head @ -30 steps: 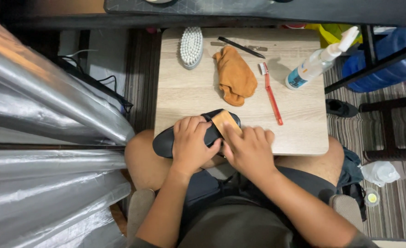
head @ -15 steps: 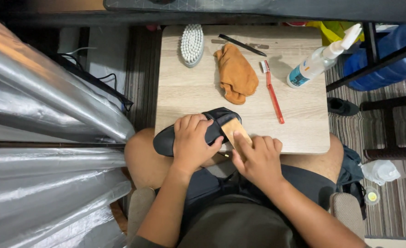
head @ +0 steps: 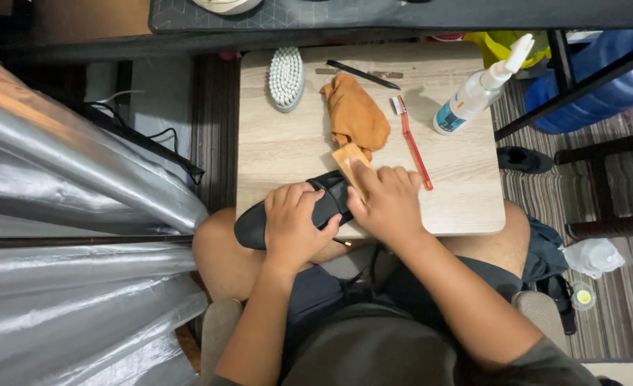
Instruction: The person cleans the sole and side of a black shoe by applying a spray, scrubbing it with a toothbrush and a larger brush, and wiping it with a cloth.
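A black shoe (head: 253,223) lies on its side across the near edge of a small wooden table (head: 288,146). My left hand (head: 293,220) clamps down over its middle. My right hand (head: 388,204) grips a small tan wooden brush (head: 346,157) and presses it against the shoe's far end. The brush's bristle side is hidden under my fingers.
On the table lie a white oval brush (head: 286,76), a crumpled orange cloth (head: 357,116), a red toothbrush (head: 411,140), a black tool (head: 363,73) and a white spray bottle (head: 478,87). Silver foil sheeting (head: 66,186) fills the left. A blue water jug (head: 610,86) stands at right.
My right hand has slid the tan brush away from me, up along the shoe toward the orange cloth. My left hand stays on the shoe.
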